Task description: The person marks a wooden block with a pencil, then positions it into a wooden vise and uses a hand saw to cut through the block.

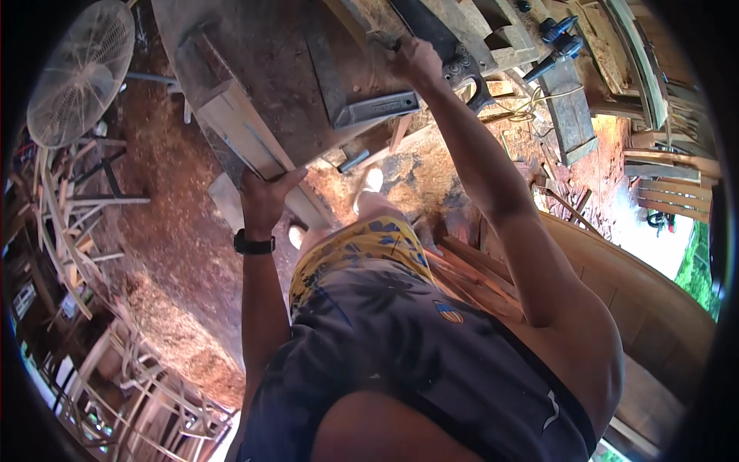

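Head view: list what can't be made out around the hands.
Head view:
Right hand: most fingertips and anything they hold, hidden by the hand itself.
Left hand: fingertips except the thumb's, hidden, apparently by the wooden piece.
Handsaw: blade tip, cut off by the upper edge.
Workbench: far end, cut off there too.

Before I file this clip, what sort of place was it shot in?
Most likely a woodworking shop: a handsaw and a metal square lie on the worktable, and what looks like sawdust is spread over the floor.
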A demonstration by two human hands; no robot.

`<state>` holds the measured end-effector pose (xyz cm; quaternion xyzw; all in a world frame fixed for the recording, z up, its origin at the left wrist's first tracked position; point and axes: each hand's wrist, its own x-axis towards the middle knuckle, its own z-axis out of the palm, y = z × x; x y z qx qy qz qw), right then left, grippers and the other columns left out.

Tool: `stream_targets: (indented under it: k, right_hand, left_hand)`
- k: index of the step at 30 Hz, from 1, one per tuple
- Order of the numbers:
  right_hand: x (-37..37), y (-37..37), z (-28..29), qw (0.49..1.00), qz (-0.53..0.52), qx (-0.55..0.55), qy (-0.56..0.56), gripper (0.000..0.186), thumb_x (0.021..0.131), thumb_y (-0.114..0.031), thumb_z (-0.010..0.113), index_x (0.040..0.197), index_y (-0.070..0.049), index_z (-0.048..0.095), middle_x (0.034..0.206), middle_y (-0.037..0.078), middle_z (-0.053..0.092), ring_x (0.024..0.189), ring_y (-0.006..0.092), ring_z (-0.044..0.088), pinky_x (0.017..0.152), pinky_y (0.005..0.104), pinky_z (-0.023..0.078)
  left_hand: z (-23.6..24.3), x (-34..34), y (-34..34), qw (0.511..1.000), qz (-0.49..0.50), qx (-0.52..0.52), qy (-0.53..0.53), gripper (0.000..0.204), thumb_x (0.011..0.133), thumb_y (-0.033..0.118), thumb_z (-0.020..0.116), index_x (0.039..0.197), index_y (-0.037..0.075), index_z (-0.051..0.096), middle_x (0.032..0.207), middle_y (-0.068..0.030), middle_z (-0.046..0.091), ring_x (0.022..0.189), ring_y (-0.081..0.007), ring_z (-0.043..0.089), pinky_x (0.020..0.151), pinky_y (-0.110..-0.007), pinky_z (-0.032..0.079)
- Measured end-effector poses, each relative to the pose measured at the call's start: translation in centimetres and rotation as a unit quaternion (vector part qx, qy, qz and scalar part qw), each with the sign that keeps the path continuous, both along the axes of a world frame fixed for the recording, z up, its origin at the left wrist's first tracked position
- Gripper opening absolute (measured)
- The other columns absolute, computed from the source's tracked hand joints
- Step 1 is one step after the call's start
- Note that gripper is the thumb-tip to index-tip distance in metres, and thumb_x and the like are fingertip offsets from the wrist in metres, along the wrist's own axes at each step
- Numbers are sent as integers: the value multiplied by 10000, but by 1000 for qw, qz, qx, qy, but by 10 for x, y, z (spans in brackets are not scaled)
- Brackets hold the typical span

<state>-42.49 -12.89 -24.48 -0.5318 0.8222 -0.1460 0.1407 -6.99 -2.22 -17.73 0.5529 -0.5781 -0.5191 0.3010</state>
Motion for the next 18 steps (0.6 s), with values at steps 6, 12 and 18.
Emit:
stream_targets:
  k: [6, 12, 18]
  right_hand:
    - [-72, 96, 29, 963, -36, -248, 104, 352, 799, -326, 774, 1003, -43, 725, 1049, 223, 684, 973, 408, 654, 824, 488, 533]
    - [-71, 116, 37, 950, 58, -296, 81, 291, 802, -216, 736, 1016, -28, 677, 986, 190, 662, 947, 395, 626, 846, 460, 517]
    - [-125, 123, -31, 985, -72, -31, 154, 262, 849, -203, 661, 1058, -44, 674, 1019, 227, 653, 931, 383, 645, 829, 476, 530]
  left_hand:
    - [-3, -6, 21, 998, 43, -19, -38, 254, 788, 107, 828, 955, -33, 697, 909, -92, 723, 827, -202, 681, 751, -362, 541]
    - [-21, 0, 43, 998, 46, -44, -6, 245, 775, 151, 843, 884, -24, 710, 859, -118, 736, 733, -215, 705, 678, -366, 562]
    - [-52, 24, 66, 999, 1, -4, 42, 280, 888, 218, 754, 1014, -26, 700, 1070, -114, 717, 915, -187, 691, 754, -348, 557]
